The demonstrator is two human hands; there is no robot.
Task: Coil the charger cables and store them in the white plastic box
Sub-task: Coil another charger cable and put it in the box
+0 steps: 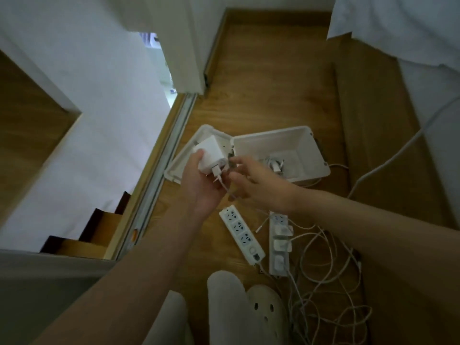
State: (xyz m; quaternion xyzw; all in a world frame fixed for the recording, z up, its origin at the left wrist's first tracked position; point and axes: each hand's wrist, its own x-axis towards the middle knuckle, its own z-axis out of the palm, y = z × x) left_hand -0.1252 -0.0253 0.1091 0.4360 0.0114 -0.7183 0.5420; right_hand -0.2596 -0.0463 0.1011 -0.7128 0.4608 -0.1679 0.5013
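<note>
My left hand grips a white charger block held above the floor, with a thin white cable hanging from its plug end. My right hand is beside the block, fingers curled around that cable just below the connector. Behind the hands the white plastic box stands open on the wooden floor, its lid lying flat to the left. One coiled white charger lies inside the box. A tangle of white cables spreads over the floor at the lower right.
Two white power strips lie on the floor below the hands, one empty, one with plugs in it. A thick grey cable runs to the right. My knees and a white clog are at the bottom. A sliding door track runs on the left.
</note>
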